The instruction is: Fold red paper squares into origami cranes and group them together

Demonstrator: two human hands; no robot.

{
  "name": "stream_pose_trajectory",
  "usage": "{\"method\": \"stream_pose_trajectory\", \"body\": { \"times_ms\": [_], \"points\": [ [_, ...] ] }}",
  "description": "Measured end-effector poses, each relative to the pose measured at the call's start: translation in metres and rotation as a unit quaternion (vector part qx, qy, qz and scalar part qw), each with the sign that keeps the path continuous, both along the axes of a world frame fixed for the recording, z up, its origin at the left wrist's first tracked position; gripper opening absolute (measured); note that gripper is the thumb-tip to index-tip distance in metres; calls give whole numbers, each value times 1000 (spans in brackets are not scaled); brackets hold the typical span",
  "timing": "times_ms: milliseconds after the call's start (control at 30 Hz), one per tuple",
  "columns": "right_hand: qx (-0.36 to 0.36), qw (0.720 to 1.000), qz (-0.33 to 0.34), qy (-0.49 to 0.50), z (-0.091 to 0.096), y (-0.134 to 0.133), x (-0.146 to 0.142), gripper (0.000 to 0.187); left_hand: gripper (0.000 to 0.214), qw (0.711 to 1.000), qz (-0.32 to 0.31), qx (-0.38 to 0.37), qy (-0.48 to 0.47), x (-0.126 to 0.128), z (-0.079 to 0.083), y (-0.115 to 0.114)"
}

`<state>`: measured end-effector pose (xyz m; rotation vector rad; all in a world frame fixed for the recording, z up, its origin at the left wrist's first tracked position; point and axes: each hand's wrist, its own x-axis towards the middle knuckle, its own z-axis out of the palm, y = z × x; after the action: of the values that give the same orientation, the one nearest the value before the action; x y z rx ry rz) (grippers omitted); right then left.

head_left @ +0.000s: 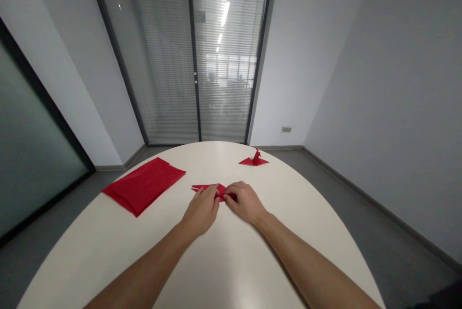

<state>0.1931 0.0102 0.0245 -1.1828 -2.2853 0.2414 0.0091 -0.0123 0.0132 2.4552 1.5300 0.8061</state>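
Note:
A piece of folded red paper [200, 187] lies on the white table between my hands, with narrow points sticking out to the left. My left hand [202, 208] rests over its middle, fingers pressing the paper against the tabletop. At its right end, my right hand [246, 201] pinches the paper between thumb and fingertips. Part of the paper is hidden under the fingers. Beyond my right hand stands a finished-looking red paper crane [255, 158] with its wings spread flat.
To the left lies a stack of red paper sheets [146, 186], slightly fanned, near the edge of the round white table [224, 261]. A glass partition with blinds [162, 58] stands behind the table, and a grey wall [404, 107] is on the right.

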Motion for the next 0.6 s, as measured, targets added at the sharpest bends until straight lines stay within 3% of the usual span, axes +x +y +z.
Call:
{"method": "stream_pose_trajectory", "body": {
  "times_ms": [333,600],
  "points": [
    [-5,1000,-10,-10,0,-1,-2,17,27,999,35,-21,-25,-6,-12,9],
    [-16,1000,-11,2,-3,-1,0,15,23,997,59,-34,-39,-6,-6,6]
  ]
}}
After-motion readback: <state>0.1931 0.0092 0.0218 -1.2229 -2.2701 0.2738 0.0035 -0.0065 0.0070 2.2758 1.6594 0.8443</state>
